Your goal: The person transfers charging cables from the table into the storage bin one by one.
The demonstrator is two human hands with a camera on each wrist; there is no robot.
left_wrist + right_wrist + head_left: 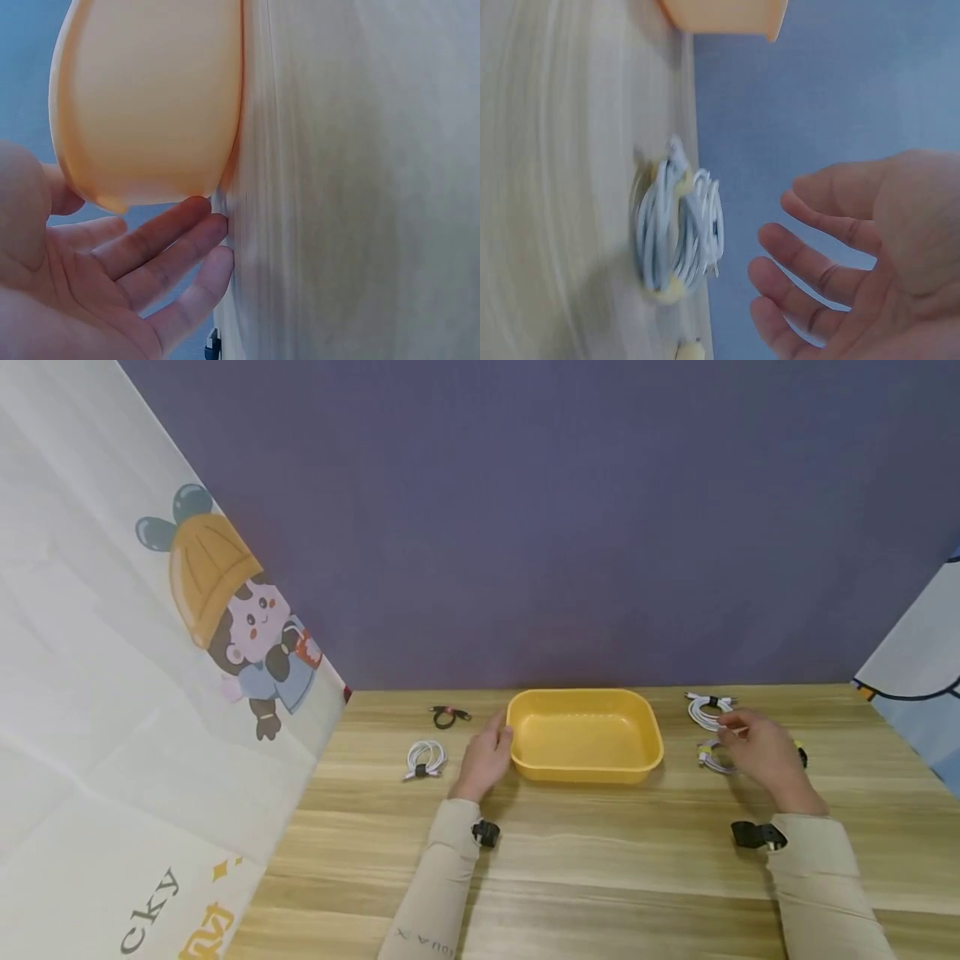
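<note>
A yellow plastic tray (pixel 585 774) sits at the back middle of the table. My left hand (pixel 483 760) rests against its left end, the thumb by the rim and the other fingers loosely bent along the outer wall. Over at the right, my right hand (pixel 761 756) hovers above two coiled cables, its fingers loosely bent and holding nothing. The farther coil is a white cable (pixel 697 712) with a black tie; nearer lies a light grey cable (pixel 660 232) with yellow ties, partly hidden by the hand in the head view.
Left of the tray lie a short black cable (pixel 447 711) with a reddish tie and a white coiled cable (pixel 422 770) with a black tie. A black item (pixel 802 755) with yellow on it peeks out beyond the right hand. A dark wall (pixel 570 527) stands behind the table.
</note>
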